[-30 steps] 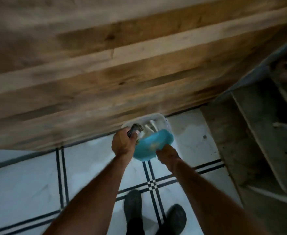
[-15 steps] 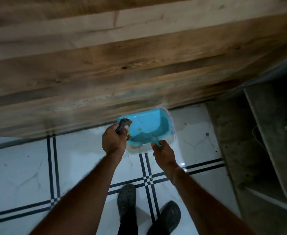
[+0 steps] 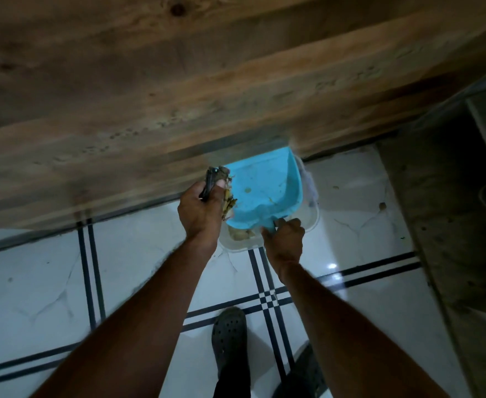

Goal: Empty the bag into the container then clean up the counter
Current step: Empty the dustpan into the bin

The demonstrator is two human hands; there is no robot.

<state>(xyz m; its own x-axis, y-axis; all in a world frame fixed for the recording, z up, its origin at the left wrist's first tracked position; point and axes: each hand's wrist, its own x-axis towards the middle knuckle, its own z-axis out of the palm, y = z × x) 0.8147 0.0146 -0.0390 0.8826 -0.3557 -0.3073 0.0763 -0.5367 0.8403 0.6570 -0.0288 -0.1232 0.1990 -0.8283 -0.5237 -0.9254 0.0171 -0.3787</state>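
A light blue dustpan (image 3: 264, 191) hangs over a clear plastic container (image 3: 312, 222) that stands on the tiled floor against the wooden counter front. My right hand (image 3: 286, 239) grips the dustpan's short handle. My left hand (image 3: 200, 209) holds a small dark hand brush (image 3: 209, 183) with brownish bristles and scraps at the pan's left edge. A few yellowish bits lie in the pan, and pale debris shows in the container below it. Most of the container is hidden by the pan.
The wooden counter front (image 3: 178, 96) fills the upper view. White floor tiles with dark double lines (image 3: 86, 271) spread below. A grey concrete shelf unit (image 3: 451, 211) stands at the right. A dark shoe (image 3: 230, 337) is on the floor close behind the container.
The dustpan has tipped from a downward tilt to lying flatter with its inside facing up. Both hands and the pan rose slightly in the view as the camera came closer.
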